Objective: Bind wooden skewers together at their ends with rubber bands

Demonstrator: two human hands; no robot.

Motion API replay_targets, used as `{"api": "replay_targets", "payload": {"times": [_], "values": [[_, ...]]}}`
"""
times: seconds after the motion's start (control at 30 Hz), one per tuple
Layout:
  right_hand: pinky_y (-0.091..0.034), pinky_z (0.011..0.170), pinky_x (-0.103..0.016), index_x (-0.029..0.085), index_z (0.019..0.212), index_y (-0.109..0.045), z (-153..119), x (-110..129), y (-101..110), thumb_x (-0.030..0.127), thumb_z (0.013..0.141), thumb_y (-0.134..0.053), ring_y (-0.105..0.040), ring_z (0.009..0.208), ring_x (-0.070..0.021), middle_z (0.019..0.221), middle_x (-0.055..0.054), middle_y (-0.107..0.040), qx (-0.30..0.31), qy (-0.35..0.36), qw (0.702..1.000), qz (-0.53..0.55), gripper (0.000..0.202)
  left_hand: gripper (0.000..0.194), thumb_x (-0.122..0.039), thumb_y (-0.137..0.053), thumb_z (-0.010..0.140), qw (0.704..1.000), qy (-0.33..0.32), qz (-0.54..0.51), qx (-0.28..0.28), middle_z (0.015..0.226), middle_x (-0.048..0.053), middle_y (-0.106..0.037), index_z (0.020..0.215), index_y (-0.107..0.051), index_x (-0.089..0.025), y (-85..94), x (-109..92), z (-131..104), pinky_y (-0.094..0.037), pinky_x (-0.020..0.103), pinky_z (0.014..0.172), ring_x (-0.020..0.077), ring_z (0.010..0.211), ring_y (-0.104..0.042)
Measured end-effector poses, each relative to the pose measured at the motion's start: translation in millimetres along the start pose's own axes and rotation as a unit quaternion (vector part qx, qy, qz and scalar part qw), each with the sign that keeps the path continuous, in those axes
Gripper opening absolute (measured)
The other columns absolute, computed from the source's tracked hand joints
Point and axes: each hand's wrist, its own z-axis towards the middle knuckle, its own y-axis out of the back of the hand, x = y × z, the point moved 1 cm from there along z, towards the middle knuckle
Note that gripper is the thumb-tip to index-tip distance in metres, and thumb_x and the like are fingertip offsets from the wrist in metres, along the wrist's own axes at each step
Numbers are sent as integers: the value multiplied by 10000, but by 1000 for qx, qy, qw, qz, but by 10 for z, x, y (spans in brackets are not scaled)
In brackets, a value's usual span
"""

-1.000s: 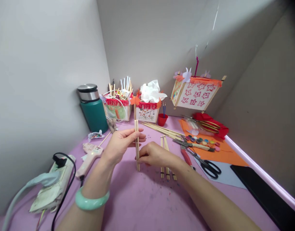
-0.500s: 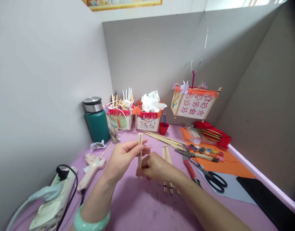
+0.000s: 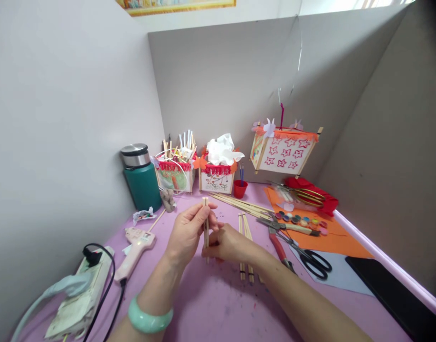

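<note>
No text, number or brand could be read. The glue gun (image 3: 135, 250) bore a small label (image 3: 146, 236), too tiny to make out.

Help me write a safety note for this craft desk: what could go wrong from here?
The two upright sticks, pinched between the left hand and right hand, might slip out of line if either grip loosens.
The right forearm partly hides the banded sticks and seems close, so it could nudge them.
The glue gun's cord runs near the left forearm and might get snagged; whether the gun is hot cannot be seen.
</note>
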Motion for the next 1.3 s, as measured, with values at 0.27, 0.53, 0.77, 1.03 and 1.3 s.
{"api": "replay_targets", "payload": {"times": [0.27, 0.53, 0.77, 1.03, 1.3], "values": [[-375, 419, -192, 156, 582, -601, 11, -38, -28, 196, 656, -593, -515, 429, -96, 485, 33, -551, 11, -8, 999, 50, 84, 215, -298, -565, 833, 999, 1, -37, 9, 609, -21, -519, 961, -624, -136, -15, 84, -10, -475, 258, 636, 84, 530, -493], [-382, 422, -184, 147, 584, -591, 27, -92, -47, 176, 642, -579, -526, 432, -97, 492, 25, -565, -1, -4, 997, 77, 66, 212, -324, -460, 894, 1000, 14, -18, 20, 586, -40, -416, 914, -580, -151, -6, 191, -9, -278, 177, 415, 49, 433, -332], [-373, 420, -185, 139, 622, -643, -2, -41, 43, 167, 624, -609, -518, 424, -97, 475, 37, -534, 18, -2, 999, 43, 45, 218, -346, -470, 890, 999, -14, 35, -27, 542, -60, -294, 838, -549, -149, -61, 193, -30, -180, 182, 419, 51, 453, -220], [-431, 466, -201, 205, 1136, -601, -350, 288, 833, 220, 833, -449, -538, 413, -62, 706, 6, -637, -166, 68, 977, 116, 340, 273, -406, -445, 885, 981, 25, 190, -3, 561, -53, -318, 864, -561, -160, 29, -9, -60, -167, 201, 423, 60, 465, -235], [-397, 372, -164, 279, 1178, -555, -466, 454, 742, 215, 770, -583, -497, 388, -60, 598, 53, -585, -100, 77, 989, 82, 413, 328, -431, -423, 874, 941, 63, 328, 59, 580, -30, -376, 765, -565, -155, -56, -10, -83, -244, 204, 469, 94, 534, -314]]}}
